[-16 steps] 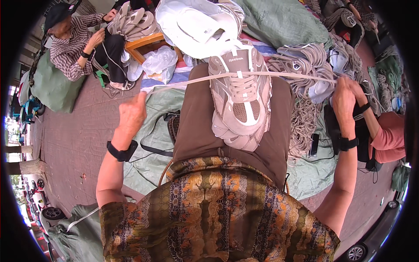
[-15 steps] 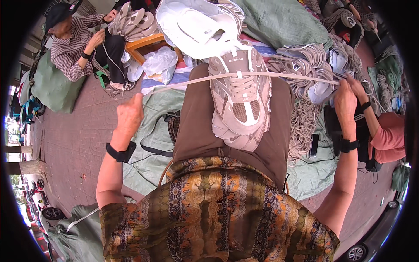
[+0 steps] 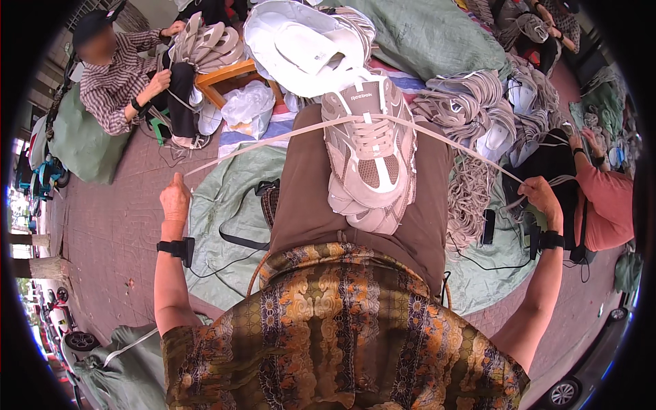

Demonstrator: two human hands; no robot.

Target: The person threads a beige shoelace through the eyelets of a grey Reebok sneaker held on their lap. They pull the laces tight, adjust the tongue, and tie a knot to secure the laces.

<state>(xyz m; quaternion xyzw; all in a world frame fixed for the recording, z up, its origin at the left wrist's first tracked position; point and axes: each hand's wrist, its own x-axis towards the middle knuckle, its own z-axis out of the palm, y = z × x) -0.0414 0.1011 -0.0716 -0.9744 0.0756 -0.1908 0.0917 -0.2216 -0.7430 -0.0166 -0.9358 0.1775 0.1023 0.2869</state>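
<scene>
Atop brown trousers (image 3: 292, 205), a beige shoe upper (image 3: 369, 152) with white trim rests over the middle, on a stack of similar uppers (image 3: 374, 221), as a flat pale lace (image 3: 273, 139) stretches out to both sides from near its tongue (image 3: 363, 104). Left of the trousers, the left hand (image 3: 175, 201) is curled closed around one end, its exact pinch too small to tell; right of them, the right hand (image 3: 543, 197) has thumb and forefinger clamped together on the other. Careful work would seem to call for matching pulls, both hands level and equally far out, the lace flat and untwisted, the tongue centred and the upper kept from sliding. Its rounded toe (image 3: 369, 196) points toward the trousers' waist, its tongue toward the knees, the long axis nearly in line with the thighs.
</scene>
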